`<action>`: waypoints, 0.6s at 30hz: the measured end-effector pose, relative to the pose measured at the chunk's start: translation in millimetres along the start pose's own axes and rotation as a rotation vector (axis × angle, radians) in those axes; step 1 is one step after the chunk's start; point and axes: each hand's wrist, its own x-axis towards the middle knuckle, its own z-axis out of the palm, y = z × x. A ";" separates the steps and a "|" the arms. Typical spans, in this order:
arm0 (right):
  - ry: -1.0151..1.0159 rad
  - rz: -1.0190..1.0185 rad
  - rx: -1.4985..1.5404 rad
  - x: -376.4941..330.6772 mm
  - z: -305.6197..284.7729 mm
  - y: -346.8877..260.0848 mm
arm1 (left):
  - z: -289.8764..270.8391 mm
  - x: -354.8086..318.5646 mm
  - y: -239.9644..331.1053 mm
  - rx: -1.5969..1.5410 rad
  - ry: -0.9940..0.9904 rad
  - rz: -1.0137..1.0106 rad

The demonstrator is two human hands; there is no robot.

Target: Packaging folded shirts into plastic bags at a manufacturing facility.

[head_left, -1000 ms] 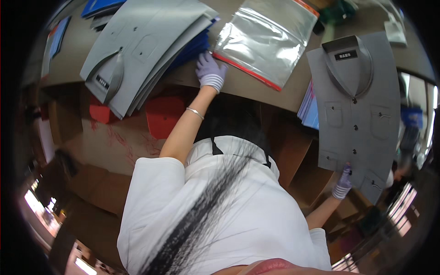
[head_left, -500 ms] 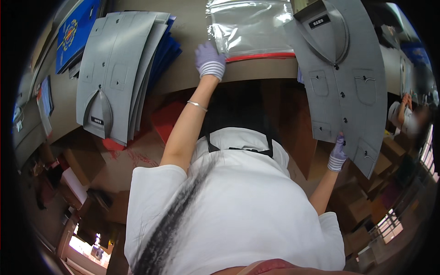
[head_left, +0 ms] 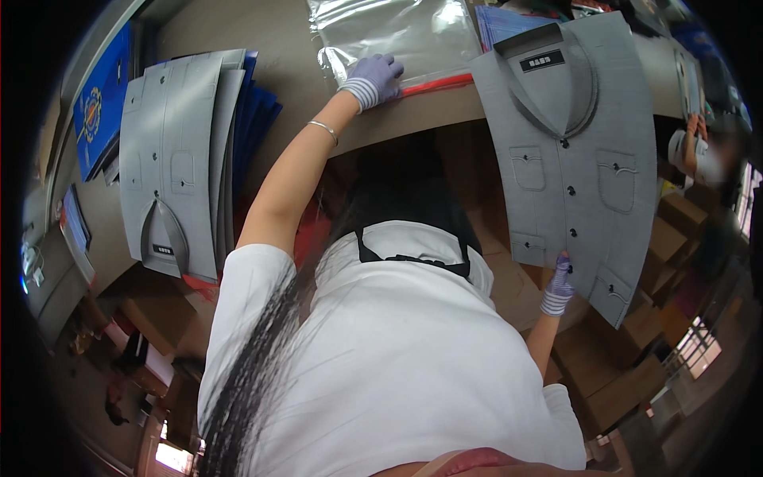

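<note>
One shift since the preceding view: purple-gloved left hand (head_left: pixel 377 78) now over the near left corner of the clear, red-edged plastic bags (head_left: pixel 417 40) on the grey-brown counter (head_left: pixel 262 28), seemingly bringing film within reach; fingers extended, any grip impossible to tell. Right of the bags, grey, flat, shirt-shaped panel (head_left: pixel 584 187), pinched near its bottom by purple-gloved right hand (head_left: pixel 558 290). At its collar, black label (head_left: pixel 542 60) with pale lettering; far left, flat blue board (head_left: pixel 103 95) with round emblem.

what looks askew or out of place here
The stack of grey shirts on the left: its layers and the blue sheets beside them fan out unevenly, and its collar end overhangs the table edge. I see nothing spilled.
</note>
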 end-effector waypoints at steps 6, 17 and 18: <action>-0.112 0.044 -0.137 -20.2 -4.5 7.8 | 6.4 12.9 -13.9 -0.299 0.124 -0.007; -0.181 0.074 -0.030 -27.0 -9.0 28.3 | 3.1 22.3 -9.5 -0.311 0.166 -0.075; -0.189 0.114 -0.036 -27.6 -7.8 21.9 | 3.6 22.4 -8.6 -0.313 0.162 -0.078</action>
